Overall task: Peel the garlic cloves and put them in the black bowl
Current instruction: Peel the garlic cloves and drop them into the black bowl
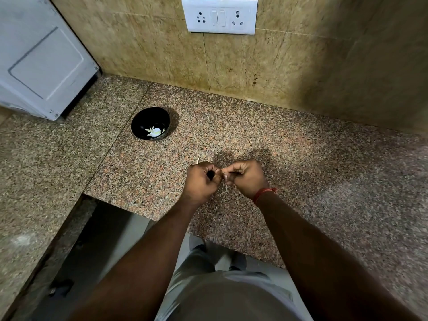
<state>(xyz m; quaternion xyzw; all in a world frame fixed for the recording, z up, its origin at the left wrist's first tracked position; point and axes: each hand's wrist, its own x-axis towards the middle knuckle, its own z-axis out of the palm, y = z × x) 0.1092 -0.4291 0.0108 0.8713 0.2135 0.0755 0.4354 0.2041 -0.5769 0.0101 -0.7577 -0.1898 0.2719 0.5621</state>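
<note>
A black bowl [150, 123] stands on the granite counter [301, 158], left of and beyond my hands, with a pale peeled clove [155, 132] and bits of skin inside. My left hand [201, 180] and my right hand [246, 177] meet above the counter, fingers curled, pinching a small garlic clove [224, 174] between them; the clove is mostly hidden by the fingers. Thin pale skin scraps [225, 189] lie on the counter just under the hands. A red thread circles my right wrist.
A white appliance [39, 56] stands at the back left corner. A tiled wall with a white socket plate [219, 16] rises behind the counter. The counter's front edge steps back at the left, showing the floor below.
</note>
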